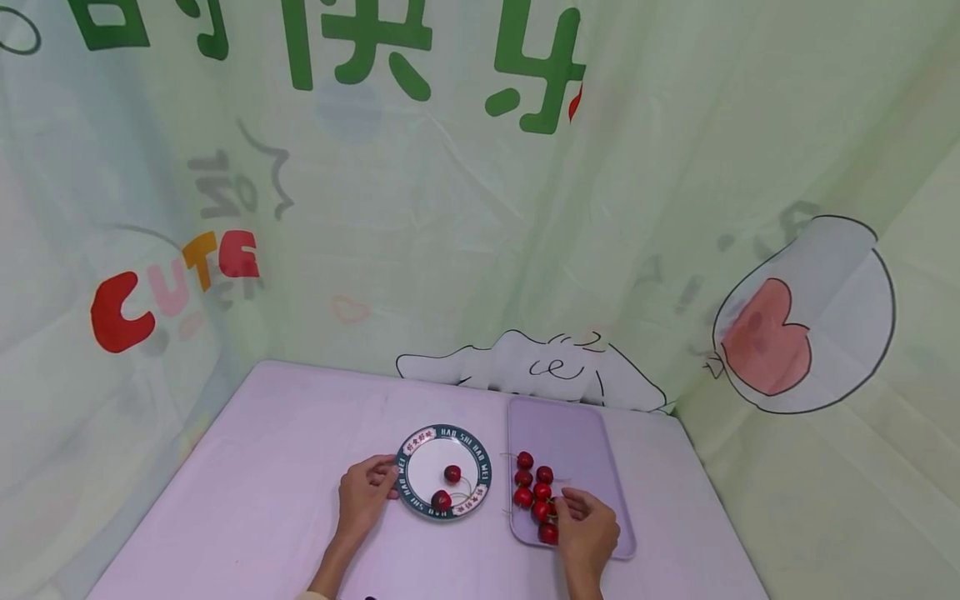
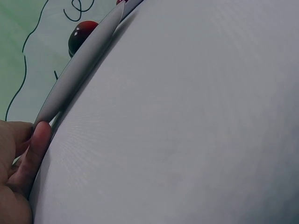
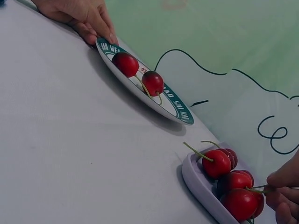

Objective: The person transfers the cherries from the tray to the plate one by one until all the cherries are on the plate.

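A white plate with a dark green lettered rim (image 1: 448,432) lies on the lilac table and carries two red cherries (image 1: 452,473). My left hand (image 1: 390,479) grips its near-left rim; the right wrist view shows those fingers (image 3: 100,32) lying on the rim. In the left wrist view one finger (image 2: 39,135) presses the plate's edge (image 2: 79,74), with one cherry (image 2: 79,35) beyond. To the right, a lilac tray (image 1: 562,433) holds several stemmed cherries (image 1: 534,487). My right hand (image 1: 561,502) pinches the stem of one cherry (image 3: 240,203) at the tray's near end.
The lilac table (image 1: 262,467) stands in a corner of pale green printed cloth, which hangs right behind the plate and tray. The tray's low wall (image 3: 196,179) lies a short gap from the plate. Bare tabletop spreads left of and in front of the plate.
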Tool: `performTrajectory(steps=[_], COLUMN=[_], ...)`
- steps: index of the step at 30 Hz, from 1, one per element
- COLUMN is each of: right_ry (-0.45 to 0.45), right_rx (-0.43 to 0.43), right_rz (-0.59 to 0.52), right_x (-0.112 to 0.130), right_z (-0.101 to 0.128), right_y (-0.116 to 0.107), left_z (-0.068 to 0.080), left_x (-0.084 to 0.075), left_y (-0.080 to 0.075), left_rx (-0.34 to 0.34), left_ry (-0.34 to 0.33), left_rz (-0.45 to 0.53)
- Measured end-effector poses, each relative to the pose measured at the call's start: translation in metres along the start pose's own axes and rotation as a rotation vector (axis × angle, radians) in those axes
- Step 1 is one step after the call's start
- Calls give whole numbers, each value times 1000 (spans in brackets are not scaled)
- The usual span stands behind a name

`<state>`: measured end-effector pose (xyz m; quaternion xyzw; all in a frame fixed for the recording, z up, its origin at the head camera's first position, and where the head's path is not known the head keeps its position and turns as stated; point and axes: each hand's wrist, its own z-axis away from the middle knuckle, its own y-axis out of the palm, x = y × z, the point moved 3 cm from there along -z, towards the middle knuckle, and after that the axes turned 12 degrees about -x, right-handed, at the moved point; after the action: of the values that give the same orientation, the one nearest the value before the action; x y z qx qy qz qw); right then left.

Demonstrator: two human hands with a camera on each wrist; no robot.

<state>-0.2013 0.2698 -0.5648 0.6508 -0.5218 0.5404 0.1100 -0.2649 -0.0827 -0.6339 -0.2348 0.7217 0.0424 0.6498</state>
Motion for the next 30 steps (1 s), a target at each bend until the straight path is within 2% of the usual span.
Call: performTrajectory(steps=[11, 22, 30], right_ry=[37, 110, 213], right_rx=[13, 10, 7], right_rz=[28, -44, -129], right_x=[-7, -15, -16], right_z=[-2, 0, 1], right_y=[-2, -1, -4], left_z=[-3, -1, 1], left_x=[2, 0, 0], left_y=[0, 0, -1], left_rx=[14, 12, 3], left_ry=[-24, -25, -18], left_rz=[-1, 3, 7])
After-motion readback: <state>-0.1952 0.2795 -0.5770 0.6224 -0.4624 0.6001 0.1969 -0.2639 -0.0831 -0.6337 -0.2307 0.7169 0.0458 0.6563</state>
